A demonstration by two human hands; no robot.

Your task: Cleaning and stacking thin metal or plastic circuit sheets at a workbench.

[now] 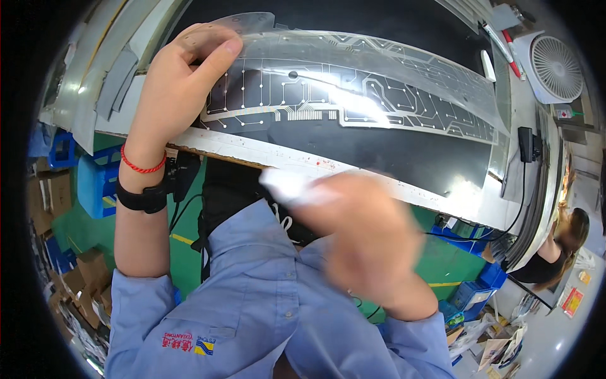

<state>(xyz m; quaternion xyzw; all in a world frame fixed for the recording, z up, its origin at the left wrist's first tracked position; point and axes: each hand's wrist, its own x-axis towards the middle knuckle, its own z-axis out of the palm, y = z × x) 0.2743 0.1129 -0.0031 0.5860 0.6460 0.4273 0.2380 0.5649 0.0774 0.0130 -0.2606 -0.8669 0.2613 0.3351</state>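
A transparent circuit film (284, 91) with pale printed traces lies over a black work surface (404, 151). Its far part is lifted as a clear layer (404, 66) that slants over the traces and catches glare. At its far left corner, my left hand (173, 79) pinches the clear film between thumb and curled fingers. My right hand (372, 234) is apart from the film, in front of the table edge and smeared by motion. Its fingers close round a small white object (290, 188), too blurred to name.
The table's white front edge (303, 158) runs across in front of me. On the right are a white fan (555, 66), a red-and-white marker (510, 54) and a black cable box (529, 144). Blue stools (98, 183) stand at left; another person (555, 252) sits at far right.
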